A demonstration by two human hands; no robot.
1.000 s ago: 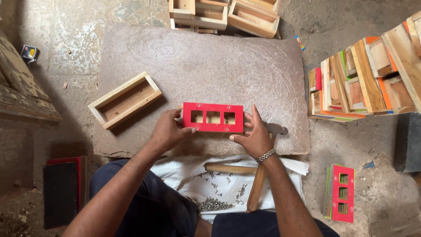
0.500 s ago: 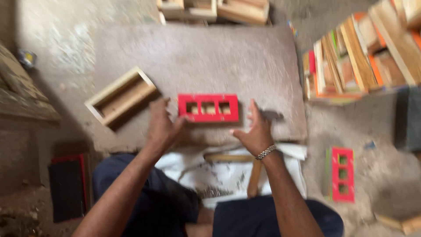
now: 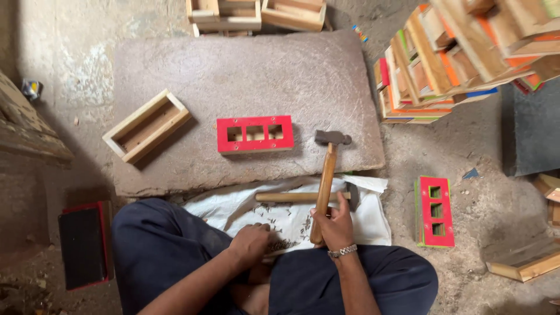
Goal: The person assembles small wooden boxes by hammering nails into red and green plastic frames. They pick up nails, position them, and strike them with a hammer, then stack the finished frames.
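Observation:
A red panel (image 3: 255, 133) with three square holes lies flat on the stone slab (image 3: 245, 76). My right hand (image 3: 334, 224) grips the wooden handle of a hammer (image 3: 326, 175), whose metal head rests on the slab to the right of the red panel. My left hand (image 3: 252, 243) reaches down onto a white sack (image 3: 367, 219) on my lap, fingers bent over a heap of small dark nails (image 3: 287, 224). I cannot tell whether it holds any. A second hammer (image 3: 291, 197) lies across the sack.
An open wooden box frame (image 3: 147, 125) lies on the slab's left part. More wooden frames (image 3: 256, 13) are at the far edge. A stack of coloured boxes (image 3: 455, 58) stands on the right, a second red panel (image 3: 436, 211) lies on the floor, and a dark board (image 3: 81, 245) is at left.
Both hands have left the red panel and drawn back towards my lap. My right hand has taken hold of a hammer; my left has gone down to the nails.

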